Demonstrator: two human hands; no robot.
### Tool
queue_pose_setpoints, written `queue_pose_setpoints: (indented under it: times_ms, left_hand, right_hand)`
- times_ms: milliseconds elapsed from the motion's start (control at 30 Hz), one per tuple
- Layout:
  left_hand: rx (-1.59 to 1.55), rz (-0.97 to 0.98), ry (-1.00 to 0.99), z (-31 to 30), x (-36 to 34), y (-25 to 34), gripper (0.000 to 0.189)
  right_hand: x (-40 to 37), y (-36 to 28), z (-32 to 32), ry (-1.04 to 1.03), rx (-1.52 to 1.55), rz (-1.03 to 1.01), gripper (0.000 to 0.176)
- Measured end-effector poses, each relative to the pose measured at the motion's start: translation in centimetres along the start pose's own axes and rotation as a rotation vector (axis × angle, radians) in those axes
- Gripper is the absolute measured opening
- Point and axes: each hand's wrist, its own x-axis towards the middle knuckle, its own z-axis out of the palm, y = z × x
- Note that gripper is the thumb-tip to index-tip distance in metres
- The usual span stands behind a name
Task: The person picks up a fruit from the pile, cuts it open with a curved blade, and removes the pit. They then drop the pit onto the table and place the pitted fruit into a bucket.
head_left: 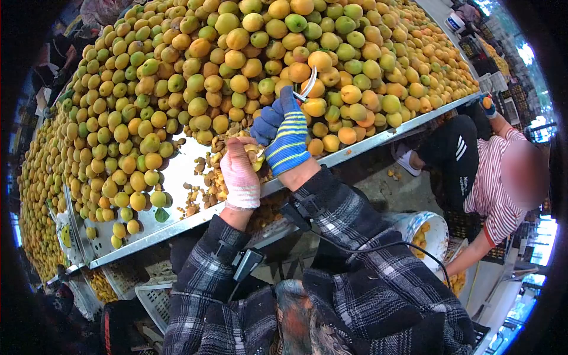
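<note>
My left hand [239, 176], in a pale pink and white glove, is closed around an apricot [258, 160] that is partly hidden by the fingers. Just to its right, my right hand [284, 133] wears a blue glove with yellow stripes. It grips a small curved knife [309, 84], whose blade points up and away from me; the handle is hidden in the fist. Both hands are close together over the near edge of the metal table [186, 157]. Brown pits and scraps [204, 177] lie beside my left hand.
A large heap of yellow and green apricots [236, 56] covers the table, bounded by a metal rim [378, 139]. At right sits a person in a striped shirt [491, 171], near a white bucket [441, 234] holding apricot pieces. A white plastic crate [154, 302] stands below the table.
</note>
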Motion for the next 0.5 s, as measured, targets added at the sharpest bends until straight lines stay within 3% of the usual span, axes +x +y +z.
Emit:
queue_pose_setpoints:
  times_ms: [300, 367, 400, 500]
  left_hand:
    - [0.151, 0.092, -0.096, -1.1, -0.3, 0.3, 0.067]
    - [0.031, 0.111, -0.085, -0.6, -0.1, 0.0, 0.066]
    - [-0.109, 0.05, -0.091, -0.6, 0.0, -0.3, 0.063]
    - [-0.237, 0.033, -0.105, -0.5, 0.7, -1.0, 0.059]
  right_hand:
    - [0.2, 0.3, -0.2, 0.026, 0.055, 0.015, 0.057]
    - [0.2, 0.2, -0.4, 0.059, 0.052, 0.009, 0.058]
    - [0.6, 0.3, -0.7, 0.051, 0.238, 0.096, 0.058]
    - [0.7, 0.3, -0.4, 0.033, 0.206, 0.064, 0.053]
